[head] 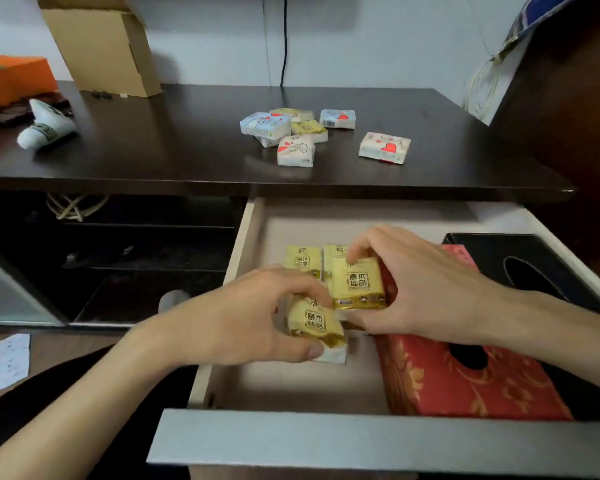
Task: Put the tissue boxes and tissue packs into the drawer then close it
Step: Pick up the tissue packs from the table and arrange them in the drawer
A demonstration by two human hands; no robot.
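The drawer (343, 441) stands pulled out below the dark desk (174, 147). Inside it, my left hand (243, 317) grips a yellow tissue pack (317, 323) and my right hand (426, 289) grips another yellow tissue pack (358, 283), both low over the drawer floor. Two more yellow packs (302, 261) lie behind them. A red tissue box (464, 382) and a black tissue box (527, 268) sit along the drawer's right side. On the desk lie several tissue packs (284, 133), white, blue and yellow, plus one apart with a red heart (384, 147).
A cardboard box (101, 46) stands at the desk's back left, next to an orange box (11, 77) and a white ceramic piece (45, 126). A black cable (284, 39) hangs down the wall. Dark shelves (135, 258) lie left of the drawer.
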